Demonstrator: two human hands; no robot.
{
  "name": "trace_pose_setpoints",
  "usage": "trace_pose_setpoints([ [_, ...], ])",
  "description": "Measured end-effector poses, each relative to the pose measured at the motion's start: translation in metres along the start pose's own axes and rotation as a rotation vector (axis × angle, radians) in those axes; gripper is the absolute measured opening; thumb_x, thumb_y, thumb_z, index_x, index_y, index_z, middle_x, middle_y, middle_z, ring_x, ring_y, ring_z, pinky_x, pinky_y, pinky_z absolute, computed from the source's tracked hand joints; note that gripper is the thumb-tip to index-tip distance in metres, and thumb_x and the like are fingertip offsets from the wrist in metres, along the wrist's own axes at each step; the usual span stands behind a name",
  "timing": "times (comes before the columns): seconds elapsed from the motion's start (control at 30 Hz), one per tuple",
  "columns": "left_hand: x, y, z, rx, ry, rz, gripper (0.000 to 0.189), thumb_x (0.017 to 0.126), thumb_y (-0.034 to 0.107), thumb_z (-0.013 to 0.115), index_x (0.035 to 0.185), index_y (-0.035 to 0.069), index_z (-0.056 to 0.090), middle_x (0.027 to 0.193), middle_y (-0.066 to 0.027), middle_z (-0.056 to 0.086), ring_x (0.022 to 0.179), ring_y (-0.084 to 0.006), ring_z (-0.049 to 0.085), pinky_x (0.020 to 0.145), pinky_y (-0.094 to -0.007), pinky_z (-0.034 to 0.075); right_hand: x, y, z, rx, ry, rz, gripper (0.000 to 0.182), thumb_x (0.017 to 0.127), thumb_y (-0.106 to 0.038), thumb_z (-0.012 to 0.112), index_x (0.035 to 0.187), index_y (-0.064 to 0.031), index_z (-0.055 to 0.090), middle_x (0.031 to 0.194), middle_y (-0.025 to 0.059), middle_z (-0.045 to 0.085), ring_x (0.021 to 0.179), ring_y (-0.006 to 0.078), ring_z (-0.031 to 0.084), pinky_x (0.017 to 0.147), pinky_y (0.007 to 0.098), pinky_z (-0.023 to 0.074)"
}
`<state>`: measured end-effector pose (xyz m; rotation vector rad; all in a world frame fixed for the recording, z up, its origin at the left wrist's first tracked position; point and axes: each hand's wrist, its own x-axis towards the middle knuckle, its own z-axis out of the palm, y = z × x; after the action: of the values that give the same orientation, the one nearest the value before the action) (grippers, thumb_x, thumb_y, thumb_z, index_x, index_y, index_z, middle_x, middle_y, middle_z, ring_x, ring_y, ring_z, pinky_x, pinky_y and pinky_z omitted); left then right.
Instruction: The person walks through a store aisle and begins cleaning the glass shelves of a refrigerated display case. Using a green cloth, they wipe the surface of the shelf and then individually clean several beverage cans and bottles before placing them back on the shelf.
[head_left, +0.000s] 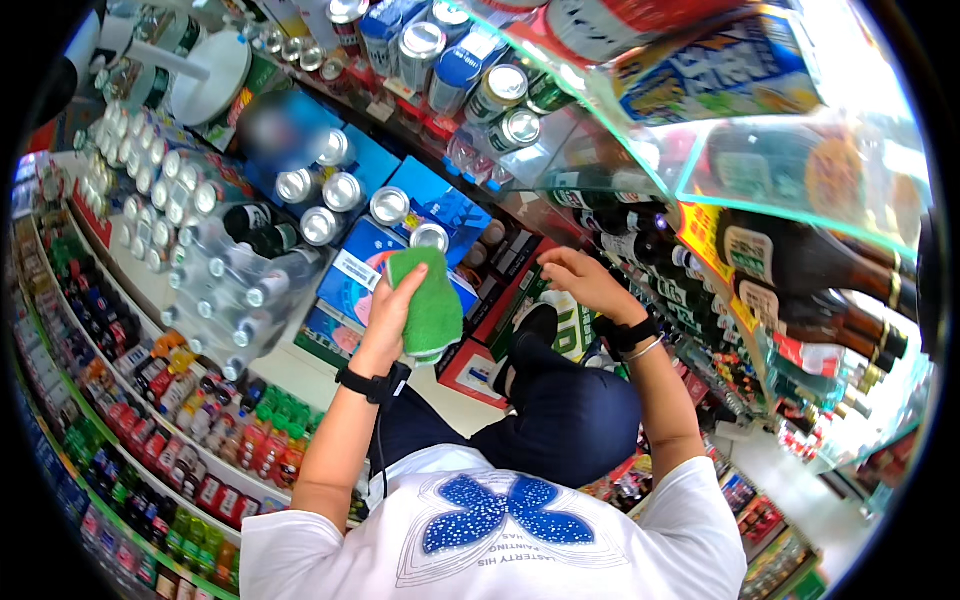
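My left hand (386, 324) grips a folded green cloth (431, 311), with the thumb pressed on top. The cloth hangs in front of several blue cartons (352, 264). Silver-topped drink cans (343, 193) stand on and around the cartons, one just beyond the cloth's far edge. Further right, my right hand (589, 286) is raised with its fingers loosely bent and nothing in them. It is nearest to a shelf row of dark glass bottles (630, 246), though I cannot tell whether it touches anything there.
Glass shelving (795, 214) with large brown bottles (806, 311) rises on the right. More cans (422, 41) line the shelf ahead. Shrink-wrapped clear bottles (244, 300) stand at the left, before curved racks of soft drinks (172, 450). A red carton (469, 375) sits by my feet.
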<state>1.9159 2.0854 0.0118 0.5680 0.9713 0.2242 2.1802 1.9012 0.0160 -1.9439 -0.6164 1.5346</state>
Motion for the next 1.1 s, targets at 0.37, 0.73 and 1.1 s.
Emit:
trace_pose_setpoints([
  [0.37,0.016,-0.057,0.007,-0.101,0.116,0.029,0.037,0.097,0.017,0.063,0.129,-0.001,0.055,0.117,-0.0085,0.064,0.102,-0.0152,0.064,0.086,-0.0312,0.053,0.155,-0.023,0.044,-0.171,0.770,-0.506,0.086,0.082,-0.011,0.077,0.148,0.0045,0.023,0.144,0.0249,0.031,0.130,0.0356,0.048,0.112,0.0433,0.0374],
  [0.73,0.009,-0.058,-0.012,-0.242,0.169,0.075,0.039,0.096,0.018,0.064,0.129,-0.001,0.054,0.115,-0.0091,0.064,0.100,-0.0158,0.065,0.085,-0.0316,0.053,0.217,-0.025,0.025,0.193,0.830,-0.473,0.083,0.075,-0.021,0.085,0.137,0.0045,0.036,0.127,0.0141,0.052,0.115,0.0215,0.053,0.102,0.0336,0.0409],
  [1.1,-0.007,-0.043,0.012,-0.244,0.028,0.280,0.043,0.091,0.015,0.067,0.128,0.000,0.051,0.120,-0.0073,0.060,0.109,-0.0156,0.057,0.098,-0.0315,0.043,0.113,0.000,0.058,0.047,0.615,-0.597,0.075,0.068,-0.006,0.084,0.131,0.0000,0.043,0.120,0.0083,0.054,0.109,0.0180,0.055,0.097,0.0324,0.0446],
])
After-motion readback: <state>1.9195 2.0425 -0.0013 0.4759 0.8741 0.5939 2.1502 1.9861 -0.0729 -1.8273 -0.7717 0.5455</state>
